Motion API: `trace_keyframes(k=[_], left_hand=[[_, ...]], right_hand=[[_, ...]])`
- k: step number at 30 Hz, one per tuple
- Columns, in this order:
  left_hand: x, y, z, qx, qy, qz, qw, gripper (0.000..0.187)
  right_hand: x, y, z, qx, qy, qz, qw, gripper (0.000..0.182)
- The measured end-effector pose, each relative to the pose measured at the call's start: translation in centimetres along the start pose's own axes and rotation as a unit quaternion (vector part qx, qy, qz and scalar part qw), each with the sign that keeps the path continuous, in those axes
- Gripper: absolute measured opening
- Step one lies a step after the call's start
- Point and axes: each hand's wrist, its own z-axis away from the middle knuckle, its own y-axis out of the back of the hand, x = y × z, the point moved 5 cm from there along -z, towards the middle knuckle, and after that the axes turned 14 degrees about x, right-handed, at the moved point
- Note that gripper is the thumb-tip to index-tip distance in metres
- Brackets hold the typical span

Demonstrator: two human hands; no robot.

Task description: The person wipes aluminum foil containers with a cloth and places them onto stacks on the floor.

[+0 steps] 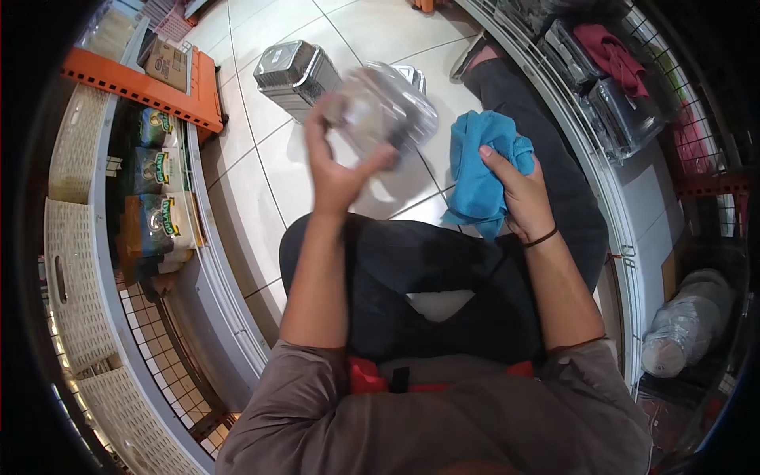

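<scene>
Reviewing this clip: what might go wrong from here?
The left hand alone holds the clear container, so it might slip. The stack of foil trays stands on the floor near that hand; a careless swing could topple it. The blue cloth hangs loosely from the right hand, so its end might brush the person's leg.

white tiled floor (pixel 237 214) — dark grout lines, stacked foil trays (pixel 305 85) on it
</scene>
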Motion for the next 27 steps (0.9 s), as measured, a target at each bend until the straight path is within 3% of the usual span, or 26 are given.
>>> trace_keyframes(k=[3,7,9,11,12,14,20,22,24,26,27], left_hand=[[-0.6,3.8,-7.9,0.086,0.039,-0.082,0.992,0.093],[-2.3,5.9,-17.2,0.120,0.016,-0.171,0.978,0.098],[-4.9,6.8,-20.1,0.108,0.001,-0.319,0.941,0.103],[-7.4,6.9,-21.1,0.086,0.028,-0.439,0.894,0.105],[-8.9,6.9,-20.5,0.085,0.027,-0.439,0.894,0.105],[-12.5,6.7,-19.0,0.017,0.138,-0.443,0.886,0.104],[-11.6,6.1,-16.8,0.041,0.102,-0.452,0.885,0.096],[-8.6,4.3,-15.4,0.111,-0.117,-0.473,0.866,0.093],[-5.9,1.5,-12.9,0.175,-0.330,-0.467,0.802,0.090],[-6.4,-2.0,-10.2,0.024,-0.341,-0.329,0.880,0.089],[-6.4,-4.2,-8.8,-0.076,-0.259,-0.254,0.929,0.091]], right_hand=[[0.0,0.1,-0.1,0.016,0.051,0.025,0.998,0.053],[0.4,0.2,0.0,0.011,0.070,0.043,0.997,0.053],[1.1,0.1,0.1,0.008,0.068,0.051,0.996,0.053],[1.0,-0.1,0.3,0.002,0.068,0.049,0.996,0.054],[0.9,-0.2,0.5,-0.005,0.068,0.048,0.997,0.054],[0.8,-0.5,0.6,-0.016,0.067,0.046,0.997,0.055],[0.6,-0.4,1.0,-0.019,0.062,0.053,0.997,0.055],[0.7,-0.5,1.0,-0.026,0.066,0.059,0.996,0.055],[0.6,-0.6,0.9,-0.031,0.073,0.065,0.995,0.054],[0.6,-0.6,1.0,-0.029,0.075,0.070,0.994,0.054],[0.6,-0.7,1.0,-0.029,0.077,0.076,0.994,0.054]])
